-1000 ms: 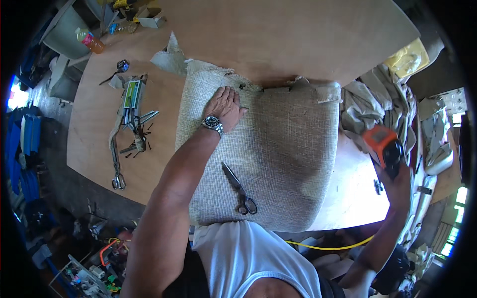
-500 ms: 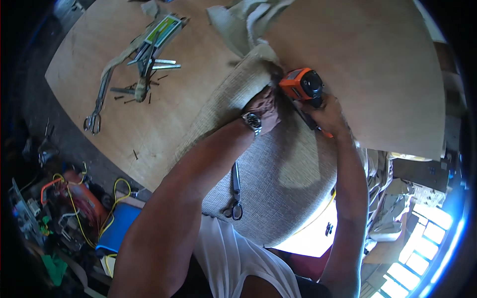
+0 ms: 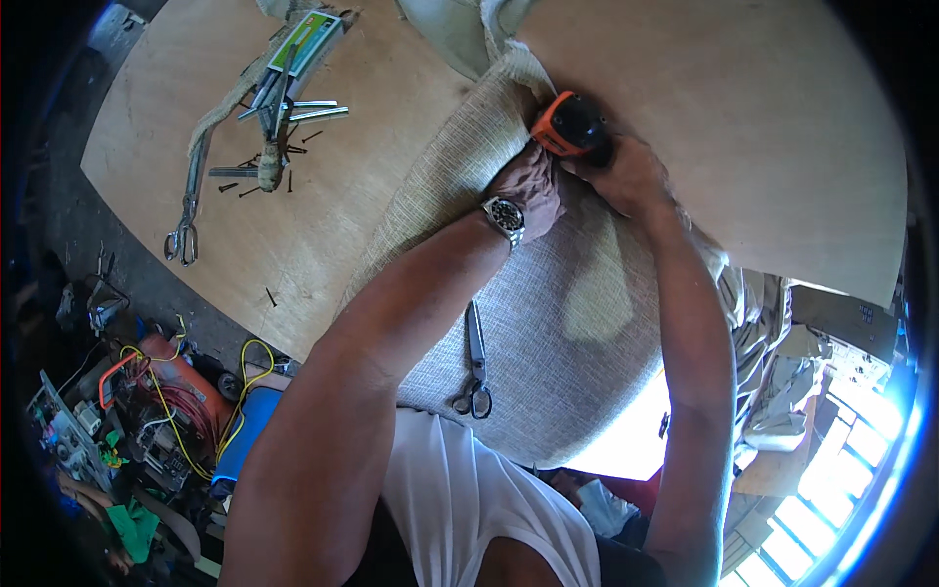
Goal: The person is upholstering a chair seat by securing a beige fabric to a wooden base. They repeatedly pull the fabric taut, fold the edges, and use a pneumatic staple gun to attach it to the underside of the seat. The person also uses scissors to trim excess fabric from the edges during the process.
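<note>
Orange and black, the staple gun [image 3: 569, 125] is gripped in my right hand [image 3: 626, 176], its front end low against the fold of beige woven fabric [image 3: 450, 157]. Right beside it my left hand [image 3: 528, 191], with a metal watch on the wrist, is closed on the fabric; its fingertips are hidden. The same cloth spreads over the rounded piece under my arms. Dark-handled scissors [image 3: 476, 362] lie on it below my left wrist.
On the wooden board [image 3: 773, 127] at the left lie a green-and-white box [image 3: 305, 41], metal strips [image 3: 318, 112], several screws and other scissors [image 3: 183, 240]. An orange tank [image 3: 186, 372] and yellow hose are on the floor. Off-white cloth [image 3: 440, 29] lies at the far edge.
The staple gun and my right hand have moved up and left along the fabric fold, closer to my left hand. The view has shifted slightly.
</note>
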`<control>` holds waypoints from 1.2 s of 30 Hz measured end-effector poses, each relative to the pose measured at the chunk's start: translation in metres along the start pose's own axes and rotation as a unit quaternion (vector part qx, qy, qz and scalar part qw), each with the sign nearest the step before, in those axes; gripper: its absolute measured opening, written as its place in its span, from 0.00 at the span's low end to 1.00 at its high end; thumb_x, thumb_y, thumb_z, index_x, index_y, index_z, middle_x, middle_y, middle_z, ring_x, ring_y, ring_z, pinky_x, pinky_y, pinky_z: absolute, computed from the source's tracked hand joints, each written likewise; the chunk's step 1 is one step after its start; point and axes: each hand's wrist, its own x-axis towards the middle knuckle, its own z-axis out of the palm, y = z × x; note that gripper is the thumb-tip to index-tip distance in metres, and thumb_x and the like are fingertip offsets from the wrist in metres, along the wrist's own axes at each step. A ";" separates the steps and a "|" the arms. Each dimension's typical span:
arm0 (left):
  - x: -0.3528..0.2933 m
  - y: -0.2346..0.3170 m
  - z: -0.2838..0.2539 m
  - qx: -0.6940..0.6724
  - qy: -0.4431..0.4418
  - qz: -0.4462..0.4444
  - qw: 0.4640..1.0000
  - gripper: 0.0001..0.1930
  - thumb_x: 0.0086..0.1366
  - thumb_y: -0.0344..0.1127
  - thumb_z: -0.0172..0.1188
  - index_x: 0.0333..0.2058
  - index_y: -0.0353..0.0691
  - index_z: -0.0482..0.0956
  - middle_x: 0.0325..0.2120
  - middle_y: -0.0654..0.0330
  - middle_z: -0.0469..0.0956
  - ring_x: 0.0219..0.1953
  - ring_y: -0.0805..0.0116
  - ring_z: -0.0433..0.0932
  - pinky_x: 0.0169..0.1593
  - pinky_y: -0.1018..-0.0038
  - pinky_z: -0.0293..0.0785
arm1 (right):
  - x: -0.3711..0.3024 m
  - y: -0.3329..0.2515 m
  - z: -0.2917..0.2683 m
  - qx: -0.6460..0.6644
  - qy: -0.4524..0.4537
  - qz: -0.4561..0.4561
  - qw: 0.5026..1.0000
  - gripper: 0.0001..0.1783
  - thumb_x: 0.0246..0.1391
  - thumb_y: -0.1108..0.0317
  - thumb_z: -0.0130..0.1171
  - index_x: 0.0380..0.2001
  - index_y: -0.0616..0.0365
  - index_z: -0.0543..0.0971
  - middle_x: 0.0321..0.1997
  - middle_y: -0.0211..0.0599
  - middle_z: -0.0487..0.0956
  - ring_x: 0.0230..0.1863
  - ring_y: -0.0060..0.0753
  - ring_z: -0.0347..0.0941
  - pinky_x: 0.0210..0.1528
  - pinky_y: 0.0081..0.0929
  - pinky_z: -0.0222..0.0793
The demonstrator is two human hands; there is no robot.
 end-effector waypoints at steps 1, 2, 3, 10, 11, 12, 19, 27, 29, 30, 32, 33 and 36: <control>-0.001 0.000 0.000 0.009 0.000 0.000 1.000 0.41 0.74 0.63 0.40 0.65 0.26 0.68 0.66 0.45 0.70 0.74 0.51 0.59 0.78 0.50 0.33 | 0.001 0.001 0.003 0.001 0.008 0.001 1.000 0.35 0.43 0.37 0.74 0.51 0.46 0.85 0.50 0.49 0.85 0.54 0.52 0.81 0.57 0.46 0.74; -0.001 0.000 0.000 0.007 0.001 0.001 1.000 0.41 0.74 0.63 0.40 0.64 0.26 0.68 0.65 0.45 0.71 0.73 0.51 0.60 0.78 0.50 0.33 | 0.002 0.003 0.006 0.002 0.013 -0.004 1.000 0.36 0.44 0.36 0.72 0.51 0.48 0.85 0.50 0.50 0.85 0.54 0.53 0.81 0.57 0.46 0.75; -0.001 0.000 0.000 0.003 0.012 0.000 1.000 0.40 0.74 0.63 0.41 0.64 0.26 0.69 0.65 0.46 0.71 0.73 0.51 0.61 0.77 0.50 0.34 | 0.003 0.004 0.007 0.002 0.019 -0.011 1.000 0.36 0.45 0.36 0.71 0.51 0.50 0.85 0.51 0.51 0.85 0.54 0.54 0.81 0.58 0.47 0.75; -0.004 0.012 0.005 0.000 0.071 0.008 0.997 0.33 0.73 0.55 0.49 0.59 0.27 0.76 0.61 0.44 0.75 0.67 0.46 0.68 0.73 0.50 0.52 | 0.008 0.014 0.039 -0.033 0.046 0.044 0.997 0.36 0.51 0.34 0.66 0.52 0.50 0.84 0.54 0.51 0.83 0.59 0.52 0.79 0.61 0.48 0.74; -0.007 0.017 0.005 -0.011 0.066 0.015 0.998 0.32 0.73 0.54 0.49 0.59 0.27 0.76 0.62 0.43 0.74 0.66 0.45 0.69 0.71 0.50 0.57 | 0.010 0.018 0.041 -0.017 0.057 0.029 0.998 0.35 0.51 0.34 0.66 0.52 0.49 0.84 0.54 0.51 0.83 0.59 0.52 0.78 0.62 0.48 0.73; -0.010 0.022 0.005 -0.037 0.026 0.040 0.998 0.31 0.72 0.52 0.50 0.59 0.27 0.77 0.62 0.41 0.73 0.65 0.44 0.69 0.69 0.49 0.61 | 0.010 0.020 0.045 -0.010 0.048 0.032 0.998 0.35 0.51 0.34 0.66 0.53 0.48 0.84 0.55 0.50 0.83 0.59 0.52 0.78 0.62 0.48 0.73; -0.026 0.024 0.006 -0.135 0.085 0.010 0.987 0.38 0.74 0.60 0.44 0.64 0.26 0.68 0.66 0.37 0.67 0.72 0.46 0.60 0.76 0.53 0.45 | 0.012 0.025 0.056 0.062 0.080 -0.028 0.995 0.25 0.48 0.53 0.74 0.46 0.56 0.86 0.45 0.52 0.86 0.49 0.51 0.83 0.53 0.45 0.77; -0.024 0.025 -0.002 -0.136 0.054 0.007 0.989 0.43 0.74 0.64 0.41 0.66 0.24 0.64 0.68 0.37 0.64 0.74 0.46 0.56 0.78 0.53 0.39 | 0.028 0.037 0.082 0.145 0.088 -0.041 0.985 0.19 0.51 0.63 0.73 0.43 0.62 0.85 0.41 0.55 0.86 0.45 0.42 0.85 0.51 0.39 0.77; -0.024 0.025 -0.002 -0.135 0.043 0.012 0.990 0.43 0.74 0.64 0.39 0.67 0.24 0.63 0.69 0.38 0.63 0.75 0.47 0.54 0.78 0.53 0.37 | 0.027 0.037 0.081 0.149 0.076 -0.043 0.985 0.20 0.50 0.61 0.73 0.43 0.61 0.85 0.42 0.54 0.86 0.45 0.43 0.85 0.51 0.39 0.78; -0.023 0.025 -0.001 -0.137 0.042 0.008 0.990 0.44 0.74 0.64 0.38 0.67 0.24 0.63 0.69 0.38 0.62 0.75 0.47 0.53 0.78 0.53 0.36 | 0.025 0.035 0.079 0.152 0.065 -0.041 0.985 0.20 0.50 0.59 0.74 0.44 0.60 0.85 0.42 0.54 0.86 0.45 0.43 0.85 0.51 0.40 0.78; -0.020 0.026 0.001 -0.130 0.035 0.004 0.991 0.44 0.74 0.65 0.36 0.68 0.24 0.61 0.70 0.38 0.61 0.76 0.47 0.52 0.78 0.52 0.33 | 0.018 0.031 0.068 0.116 0.058 -0.014 0.992 0.23 0.50 0.55 0.74 0.45 0.57 0.86 0.43 0.52 0.86 0.47 0.45 0.84 0.51 0.41 0.77; -0.019 0.027 0.002 -0.128 0.030 0.002 0.991 0.44 0.74 0.65 0.36 0.68 0.24 0.61 0.70 0.39 0.61 0.76 0.48 0.51 0.78 0.52 0.33 | 0.011 0.029 0.062 0.075 0.057 0.011 0.995 0.24 0.49 0.52 0.74 0.45 0.56 0.86 0.44 0.51 0.86 0.47 0.46 0.84 0.52 0.42 0.77; -0.017 0.027 0.002 -0.130 0.022 -0.003 0.991 0.44 0.74 0.66 0.34 0.69 0.26 0.60 0.70 0.40 0.61 0.76 0.50 0.51 0.78 0.53 0.32 | -0.002 0.017 0.044 0.058 0.046 0.011 0.997 0.29 0.47 0.44 0.73 0.47 0.51 0.86 0.45 0.47 0.86 0.49 0.49 0.83 0.53 0.45 0.76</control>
